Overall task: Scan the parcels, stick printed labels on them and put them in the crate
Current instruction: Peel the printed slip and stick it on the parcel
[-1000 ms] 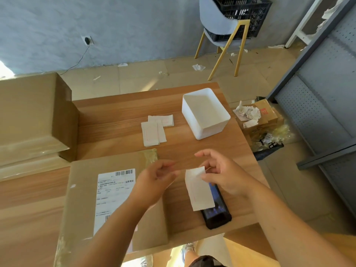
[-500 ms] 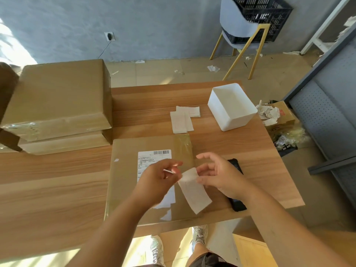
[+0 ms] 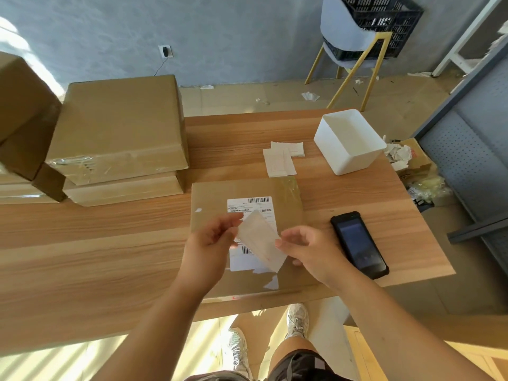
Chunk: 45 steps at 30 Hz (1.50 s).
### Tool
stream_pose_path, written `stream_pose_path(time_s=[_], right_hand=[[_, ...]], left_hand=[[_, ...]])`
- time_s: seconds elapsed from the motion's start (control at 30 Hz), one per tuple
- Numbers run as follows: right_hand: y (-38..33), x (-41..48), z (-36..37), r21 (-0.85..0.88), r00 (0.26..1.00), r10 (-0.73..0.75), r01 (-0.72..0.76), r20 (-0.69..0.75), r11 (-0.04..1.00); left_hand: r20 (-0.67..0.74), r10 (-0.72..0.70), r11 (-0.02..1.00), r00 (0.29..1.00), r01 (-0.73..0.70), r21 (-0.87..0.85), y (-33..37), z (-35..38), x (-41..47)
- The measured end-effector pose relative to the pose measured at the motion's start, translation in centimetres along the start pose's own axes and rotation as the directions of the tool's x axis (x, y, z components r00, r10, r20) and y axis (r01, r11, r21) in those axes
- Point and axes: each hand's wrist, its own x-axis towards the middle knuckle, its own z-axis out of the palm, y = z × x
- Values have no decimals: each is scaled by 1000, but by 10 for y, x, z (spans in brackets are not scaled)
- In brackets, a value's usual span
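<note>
Label [image 3: 259,240] held over flat parcel [image 3: 286,204], pinched by both hands.
Left hand [image 3: 211,240] pinches its top corner and right hand [image 3: 305,251] its lower edge, just above the parcel on the table [image 3: 110,259]. Label looks thin, floppy, probably sticky-backed: hold by edges, keep taut. Parcel looks stiff, light; grip sides.

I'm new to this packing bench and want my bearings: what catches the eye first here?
The left hand and right hand hold a white label over the flat parcel at the table's near edge. A black scanner lies to its right; stacked cardboard boxes sit far left.
</note>
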Motion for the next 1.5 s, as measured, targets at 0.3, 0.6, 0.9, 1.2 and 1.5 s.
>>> stream_pose_path(time_s=[0.3, 0.6, 0.9, 1.2, 1.5], right_hand=[[-3, -1, 27, 296, 999, -22, 30, -33, 955], [5, -8, 64, 163, 991, -103, 116, -84, 980], [25, -9, 80, 23, 989, -150, 150, 3, 988], [33, -4, 85, -66, 982, -184, 182, -29, 981], [33, 0, 86, -118, 980, -198, 192, -33, 974]], left_hand=[[-82, -113, 986, 990, 101, -132, -11, -30, -15], [-277, -190, 964, 942, 233, 131, -30, -57, -40], [-306, -215, 904, 927, 308, 296, -44, -67, -52], [-323, -125, 870, 938, 260, 419, -57, -62, -53], [-290, 2, 851, 957, 150, 503, -60, -59, -54]])
